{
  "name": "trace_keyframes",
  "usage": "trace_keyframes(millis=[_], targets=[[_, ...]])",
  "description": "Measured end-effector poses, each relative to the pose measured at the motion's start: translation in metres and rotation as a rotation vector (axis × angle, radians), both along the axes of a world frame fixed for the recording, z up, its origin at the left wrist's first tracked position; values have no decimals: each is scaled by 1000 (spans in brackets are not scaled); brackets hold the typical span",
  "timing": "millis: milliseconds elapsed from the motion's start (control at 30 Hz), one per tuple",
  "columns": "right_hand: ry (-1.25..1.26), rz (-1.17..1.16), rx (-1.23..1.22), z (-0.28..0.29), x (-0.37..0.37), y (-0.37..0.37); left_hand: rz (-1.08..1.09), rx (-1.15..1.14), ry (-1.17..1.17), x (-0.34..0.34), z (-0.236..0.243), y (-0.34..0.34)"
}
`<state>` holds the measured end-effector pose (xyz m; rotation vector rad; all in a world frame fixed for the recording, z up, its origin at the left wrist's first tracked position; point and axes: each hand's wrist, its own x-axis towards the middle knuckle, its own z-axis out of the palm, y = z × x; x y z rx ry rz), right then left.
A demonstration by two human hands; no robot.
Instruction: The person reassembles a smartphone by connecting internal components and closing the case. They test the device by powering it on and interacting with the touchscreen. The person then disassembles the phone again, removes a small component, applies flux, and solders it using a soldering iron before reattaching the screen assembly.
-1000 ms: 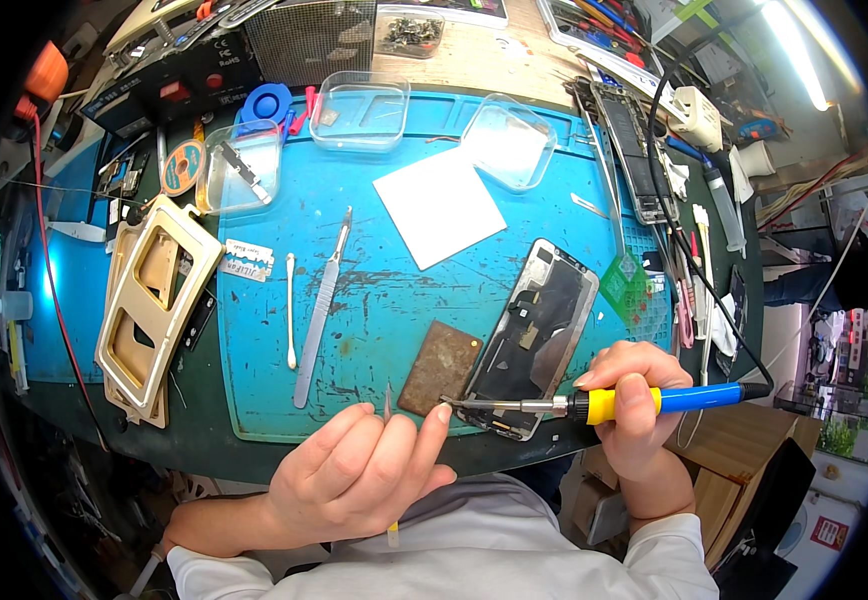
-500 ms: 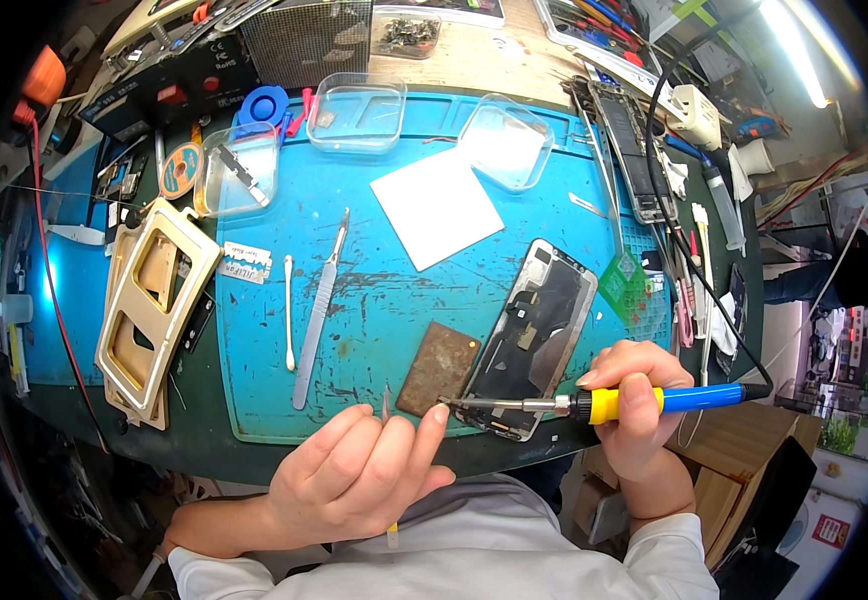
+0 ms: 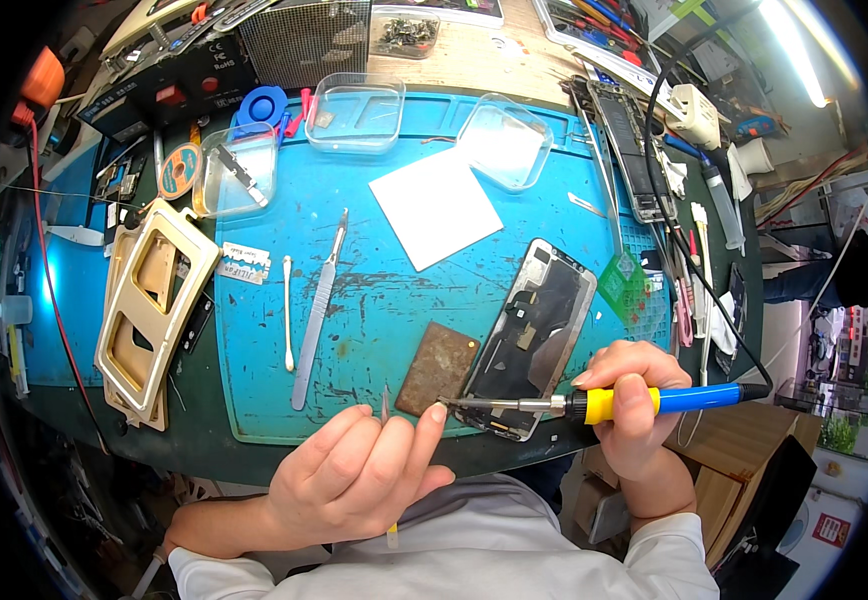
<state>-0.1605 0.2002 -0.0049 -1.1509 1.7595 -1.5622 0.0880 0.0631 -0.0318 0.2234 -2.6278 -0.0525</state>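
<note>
My right hand [image 3: 639,405] grips a blue and yellow soldering iron [image 3: 699,398] that points left. Its tip reaches the near edge of a brown, stained metal plate [image 3: 439,368], beside my left index fingertip. Curled fingers of my left hand [image 3: 364,460] hold a slim pointed tool [image 3: 392,535]; its metal tip shows above the fingers and its yellowish end below, while the middle is hidden. Right of the plate, a phone screen assembly [image 3: 534,335] lies with its dark inner side up, under the iron's shaft. Whether the iron touches it, I cannot tell.
On the blue mat [image 3: 254,390] lie a scalpel [image 3: 319,320], a cotton swab [image 3: 288,315], a razor blade [image 3: 244,263] and a white square [image 3: 437,210]. Clear plastic boxes [image 3: 356,112] stand behind. A gold frame [image 3: 159,305] is at left. The iron's black cable [image 3: 724,310] runs up the right side.
The soldering iron and my right hand have shifted very slightly left. My left hand and the things on the mat stay where they were.
</note>
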Motion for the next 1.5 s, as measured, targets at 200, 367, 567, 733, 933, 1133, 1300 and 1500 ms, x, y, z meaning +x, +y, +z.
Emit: trace_keyframes(millis=[200, 367, 567, 733, 933, 1133, 1300, 1500], targets=[[15, 21, 3, 0, -1, 0, 10, -3, 5, 0, -1, 1], [27, 12, -12, -1, 0, 0, 16, 3, -2, 0, 1, 1], [32, 19, -4, -1, -1, -1, 12, 1, -4, 0, 0, 1], [24, 14, -4, -1, 0, -1, 7, 0, -1, 0, 0, 0], [14, 12, -7, -2, 0, 0, 5, 0, 1, 0, 0, 0], [32, 19, -11, -1, -1, -1, 9, 0, -1, 0, 0, 0], [30, 22, -11, -1, 0, -2, 9, 1, 4, 0, -1, 1], [34, 34, -8, -1, -1, -1, 8, -2, 0, 0, 0, 0]])
